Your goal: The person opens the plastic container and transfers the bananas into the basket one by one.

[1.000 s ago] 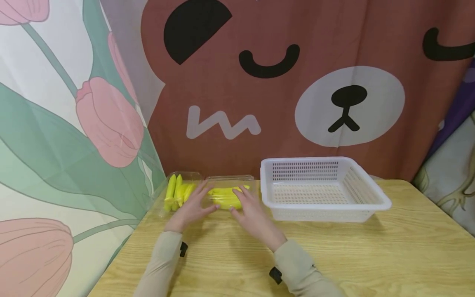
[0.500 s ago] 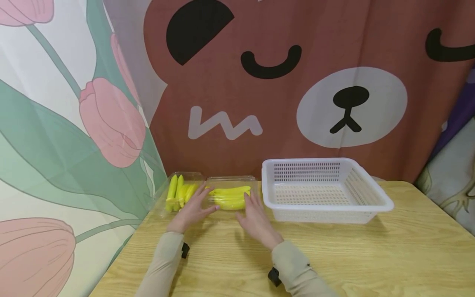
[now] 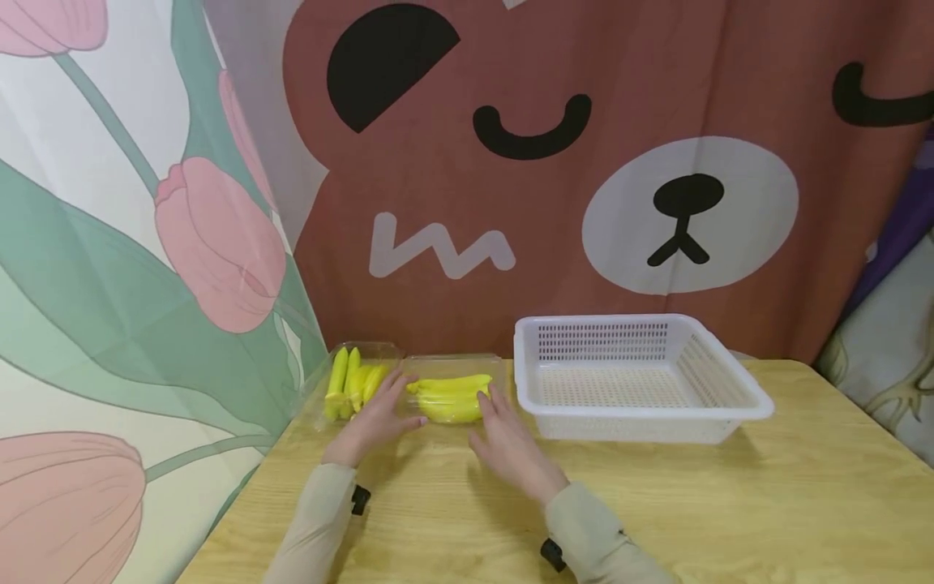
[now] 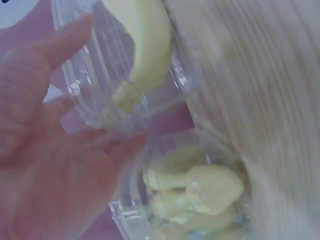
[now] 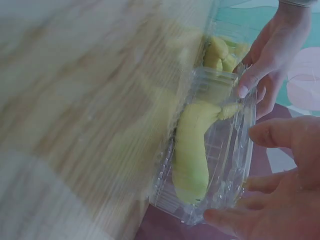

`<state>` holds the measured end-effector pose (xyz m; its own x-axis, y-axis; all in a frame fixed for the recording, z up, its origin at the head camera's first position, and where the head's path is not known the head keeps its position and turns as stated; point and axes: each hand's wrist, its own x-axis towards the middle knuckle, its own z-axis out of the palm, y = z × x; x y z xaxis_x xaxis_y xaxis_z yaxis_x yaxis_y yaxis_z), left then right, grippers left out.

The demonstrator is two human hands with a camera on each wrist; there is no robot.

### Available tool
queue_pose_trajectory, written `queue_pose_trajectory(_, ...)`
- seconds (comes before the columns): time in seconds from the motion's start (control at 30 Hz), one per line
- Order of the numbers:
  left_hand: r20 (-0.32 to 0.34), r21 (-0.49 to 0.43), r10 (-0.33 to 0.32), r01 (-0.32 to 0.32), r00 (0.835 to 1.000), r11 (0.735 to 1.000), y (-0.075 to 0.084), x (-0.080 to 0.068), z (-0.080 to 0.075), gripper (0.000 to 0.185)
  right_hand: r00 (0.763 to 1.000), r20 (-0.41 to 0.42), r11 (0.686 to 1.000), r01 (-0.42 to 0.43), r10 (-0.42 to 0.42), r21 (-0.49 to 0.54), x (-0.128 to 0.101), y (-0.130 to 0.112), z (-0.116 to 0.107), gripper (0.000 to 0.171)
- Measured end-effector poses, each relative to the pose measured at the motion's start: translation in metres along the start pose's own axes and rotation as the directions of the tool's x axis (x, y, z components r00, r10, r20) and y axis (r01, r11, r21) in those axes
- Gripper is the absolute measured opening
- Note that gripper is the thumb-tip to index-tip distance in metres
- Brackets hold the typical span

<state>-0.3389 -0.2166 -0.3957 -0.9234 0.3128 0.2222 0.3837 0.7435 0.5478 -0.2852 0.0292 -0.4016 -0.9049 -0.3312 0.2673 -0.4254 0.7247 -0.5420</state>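
A clear plastic box [image 3: 467, 367] holding yellow bananas [image 3: 448, 397] sits on the table between my hands. My left hand [image 3: 374, 422] is at its left end with the fingers spread, reaching over the gap between two boxes. At the right end, the fingertips of my right hand [image 3: 514, 446] rest on or close by the box, the thumb apart from them. A second clear box [image 4: 140, 217] with several yellow bananas [image 3: 353, 381] stands just left of my left hand. In the right wrist view a curved banana [image 5: 192, 155] shows through the plastic wall.
A white perforated basket [image 3: 642, 412] stands right of the boxes, with nothing visible inside it. Wooden table [image 3: 693, 503] stretches in front of it. A printed curtain [image 3: 409, 308] hangs right behind the table's far edge.
My right hand has shifted from over the box's right part to its right end. The middle box has come slightly nearer to me. My left hand has stayed nearly in place.
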Motion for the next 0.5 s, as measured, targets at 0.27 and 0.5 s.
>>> queue_pose_trajectory(0.27, -0.001, -0.03, 0.0, 0.0, 1.0, 1.0, 0.0, -0.008, -0.001, 0.062, 0.996, 0.073, 0.999, 0.052, -0.051, -0.01, -0.014, 0.002, -0.006, 0.067)
queue_pose_trajectory(0.5, 0.06, -0.027, -0.001, 0.003, 0.998, 1.0, 0.001, -0.014, -0.009, 0.059, 0.99, 0.087, 0.994, 0.112, -0.11, -0.016, -0.025, 0.005, -0.01, 0.068)
